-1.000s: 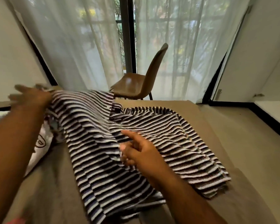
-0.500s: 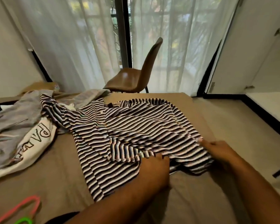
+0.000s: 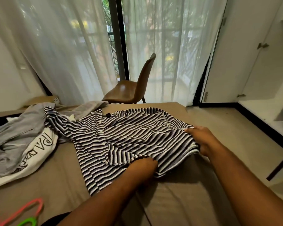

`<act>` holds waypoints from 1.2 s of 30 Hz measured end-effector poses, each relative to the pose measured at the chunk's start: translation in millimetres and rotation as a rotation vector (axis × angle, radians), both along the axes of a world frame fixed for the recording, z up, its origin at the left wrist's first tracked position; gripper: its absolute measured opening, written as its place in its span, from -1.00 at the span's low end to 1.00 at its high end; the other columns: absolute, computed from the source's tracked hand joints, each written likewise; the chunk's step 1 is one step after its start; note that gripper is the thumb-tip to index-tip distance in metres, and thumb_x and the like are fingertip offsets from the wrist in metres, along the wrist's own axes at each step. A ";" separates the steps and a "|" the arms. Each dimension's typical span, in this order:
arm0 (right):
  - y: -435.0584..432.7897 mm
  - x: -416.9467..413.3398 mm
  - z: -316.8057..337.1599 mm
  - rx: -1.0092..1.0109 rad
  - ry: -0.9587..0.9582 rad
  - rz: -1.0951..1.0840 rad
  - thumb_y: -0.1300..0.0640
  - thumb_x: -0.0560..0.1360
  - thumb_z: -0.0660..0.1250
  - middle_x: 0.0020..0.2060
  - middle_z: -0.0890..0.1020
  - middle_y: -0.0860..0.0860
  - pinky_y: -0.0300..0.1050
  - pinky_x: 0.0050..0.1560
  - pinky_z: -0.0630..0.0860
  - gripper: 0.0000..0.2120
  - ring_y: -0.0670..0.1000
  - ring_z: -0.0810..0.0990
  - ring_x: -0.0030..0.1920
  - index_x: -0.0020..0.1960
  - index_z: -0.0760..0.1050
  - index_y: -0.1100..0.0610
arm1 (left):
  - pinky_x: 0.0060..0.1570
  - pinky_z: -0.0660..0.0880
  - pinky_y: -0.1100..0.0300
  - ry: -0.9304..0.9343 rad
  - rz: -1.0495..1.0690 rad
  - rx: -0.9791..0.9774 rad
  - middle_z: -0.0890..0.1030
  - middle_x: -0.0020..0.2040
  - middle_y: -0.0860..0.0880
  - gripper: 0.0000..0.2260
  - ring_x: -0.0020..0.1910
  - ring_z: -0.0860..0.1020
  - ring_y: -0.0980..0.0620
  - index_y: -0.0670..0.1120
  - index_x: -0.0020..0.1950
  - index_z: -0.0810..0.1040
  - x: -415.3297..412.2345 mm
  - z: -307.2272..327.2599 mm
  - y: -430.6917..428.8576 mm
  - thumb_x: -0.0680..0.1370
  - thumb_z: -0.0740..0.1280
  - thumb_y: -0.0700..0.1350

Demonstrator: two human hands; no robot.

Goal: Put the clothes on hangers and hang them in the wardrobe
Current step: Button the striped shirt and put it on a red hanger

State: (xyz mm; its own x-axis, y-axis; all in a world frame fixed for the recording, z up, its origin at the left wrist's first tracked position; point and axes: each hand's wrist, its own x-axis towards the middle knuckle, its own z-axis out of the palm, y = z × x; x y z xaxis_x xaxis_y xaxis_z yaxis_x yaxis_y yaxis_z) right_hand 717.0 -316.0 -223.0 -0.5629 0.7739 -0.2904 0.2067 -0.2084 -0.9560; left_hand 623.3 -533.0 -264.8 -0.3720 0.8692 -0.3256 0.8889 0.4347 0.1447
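Gripped the side of the black-and-white striped cloth shirt [image 3: 134,137] with curled right hand [image 3: 201,141]. Had left hand [image 3: 142,167] under its hem, fingers hidden; could not tell that grip.

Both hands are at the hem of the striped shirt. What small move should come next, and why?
Probably free the left hand and fetch the pink hanger lying nearby. The striped shirt lies flat, the right hand grips its hem, the left's fingers are tucked under it, and no hook shows at its collar.
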 end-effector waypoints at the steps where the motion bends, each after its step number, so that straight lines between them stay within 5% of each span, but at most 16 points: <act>1: 1.9 2.6 0.6 0.026 -0.014 -0.015 0.33 0.52 0.38 -0.05 0.69 0.24 -0.11 -0.21 0.57 -0.86 0.13 0.66 -0.22 0.08 0.59 0.27 | 0.22 0.52 -0.06 -0.044 -0.011 0.003 0.60 0.21 -0.14 -0.73 0.20 0.58 -0.17 -0.07 0.25 0.57 3.2 6.8 -1.5 0.55 0.34 -0.14; 5: 7.1 27.1 -8.0 0.196 -0.139 -0.004 0.31 0.47 0.43 -0.15 0.71 0.21 0.07 -0.04 0.62 -0.92 0.14 0.65 -0.21 -0.05 0.64 0.21 | 0.02 0.46 0.19 -0.291 -0.146 -0.134 0.69 0.09 -0.09 -0.80 0.09 0.62 -0.07 -0.08 0.14 0.66 22.6 21.5 -12.4 0.53 0.40 -0.15; 9: -5.2 46.9 -34.0 0.302 -0.299 0.095 0.31 0.47 0.40 -0.22 0.72 0.20 0.11 0.00 0.62 -0.90 0.13 0.65 -0.24 -0.18 0.65 0.16 | 0.08 0.49 0.14 -0.451 -0.222 -0.329 0.69 0.13 -0.06 -0.76 0.10 0.62 -0.02 -0.08 0.23 0.65 33.9 13.4 -12.3 0.58 0.42 -0.08; 11: -4.8 47.4 -44.6 0.281 -0.313 0.107 0.30 0.49 0.38 -0.23 0.72 0.16 0.07 0.00 0.62 -0.88 0.16 0.69 -0.20 -0.15 0.66 0.15 | 0.01 0.53 0.10 -0.637 -0.100 -0.214 0.69 0.03 -0.05 -0.76 0.01 0.64 0.01 -0.10 0.22 0.64 19.1 20.0 -8.8 0.60 0.39 -0.03; 14: -0.1 35.0 -47.2 0.330 -0.281 -0.041 0.23 0.52 0.35 -0.18 0.72 0.12 -0.07 -0.08 0.53 -0.89 0.17 0.69 -0.10 -0.09 0.67 0.14 | -0.11 0.57 0.13 -0.770 0.185 0.202 0.70 -0.02 -0.05 -0.80 -0.10 0.67 0.02 -0.08 0.16 0.62 -18.5 46.7 -1.3 0.64 0.32 0.00; 17: -30.4 9.6 -38.4 0.666 -0.203 -0.100 0.11 0.62 0.30 -0.07 0.70 0.02 -0.15 -0.10 0.44 -0.80 0.08 0.64 -0.09 0.17 0.64 0.08 | -0.14 0.55 0.16 -0.654 0.448 0.612 0.70 -0.03 -0.04 -0.82 -0.13 0.63 0.04 -0.07 0.13 0.61 -60.7 72.4 12.4 0.65 0.30 0.00; 20: -96.7 -11.2 -37.1 0.973 -0.126 0.649 0.05 0.64 0.25 0.09 0.67 0.04 -0.07 0.06 0.52 -0.70 0.05 0.62 0.04 0.36 0.54 -0.04 | -0.11 0.55 0.15 -0.379 0.577 0.864 0.68 -0.04 0.00 -0.81 -0.14 0.62 0.09 -0.02 0.13 0.61 -101.0 79.4 33.9 0.62 0.34 0.05; 22: -134.3 -12.2 -54.5 1.130 -0.159 1.146 0.07 0.61 0.28 0.12 0.64 0.09 0.05 0.17 0.54 -0.73 0.13 0.59 0.13 0.28 0.58 0.03 | -0.03 0.52 0.17 -0.156 0.485 0.837 0.65 -0.02 0.05 -0.82 -0.12 0.57 0.17 0.02 0.11 0.62 -110.7 69.0 54.5 0.59 0.38 0.08; 23: -144.2 -12.9 -64.5 1.187 -0.171 1.207 0.08 0.59 0.28 0.07 0.64 0.11 0.11 0.18 0.53 -0.76 0.17 0.59 0.10 0.20 0.60 0.08 | 0.03 0.53 0.15 -0.090 0.399 0.791 0.63 0.02 0.05 -0.79 -0.07 0.56 0.17 0.03 0.12 0.61 -109.3 59.1 66.1 0.57 0.40 0.09; 27: -145.0 -11.6 -87.6 1.084 -0.155 1.103 0.02 0.59 0.24 0.21 0.62 -0.02 0.03 0.27 0.44 -0.75 0.08 0.58 0.19 0.22 0.57 -0.02 | 0.32 0.41 -0.16 0.227 0.307 0.441 0.37 0.38 -0.03 -0.46 0.37 0.36 -0.06 0.11 0.39 0.40 -93.3 2.2 112.2 0.48 0.38 0.27; 30: -142.2 -14.7 -87.8 1.040 -0.168 1.150 0.09 0.67 0.23 0.34 0.56 0.14 -0.10 0.23 0.33 -0.69 0.18 0.48 0.34 0.33 0.55 0.20 | 0.37 0.21 -0.32 0.494 0.374 0.186 0.11 0.58 -0.14 -0.33 0.52 0.14 -0.20 -0.02 0.57 0.16 -107.1 -19.5 137.4 0.54 0.32 0.14; 32: -142.0 -16.2 -90.4 0.990 -0.120 1.177 0.18 0.71 0.15 0.43 0.47 0.15 -0.18 0.39 0.23 -0.65 0.15 0.41 0.43 0.41 0.48 0.28 | 0.29 0.32 -0.25 0.562 0.456 0.160 0.18 0.54 -0.17 -0.40 0.46 0.23 -0.23 -0.07 0.55 0.23 -126.5 -23.1 146.5 0.56 0.33 0.04; 34: -142.2 -17.5 -96.5 0.897 -0.063 1.103 0.14 0.72 0.11 0.47 0.45 -0.02 -0.31 0.49 0.06 -0.65 -0.03 0.36 0.48 0.44 0.49 0.10 | 0.15 0.47 -0.15 0.532 0.534 0.253 0.33 0.42 -0.18 -0.55 0.34 0.40 -0.22 -0.12 0.45 0.34 -143.7 -17.4 147.1 0.60 0.31 -0.01; 36: -139.3 -17.1 -91.6 0.886 -0.052 1.049 0.02 0.67 0.18 0.32 0.53 -0.16 -0.30 0.39 0.18 -0.73 -0.14 0.44 0.37 0.28 0.57 -0.10 | 0.09 0.54 -0.11 0.429 0.587 0.357 0.46 0.31 -0.20 -0.65 0.23 0.53 -0.24 -0.16 0.36 0.45 -162.5 -4.1 137.5 0.61 0.28 -0.06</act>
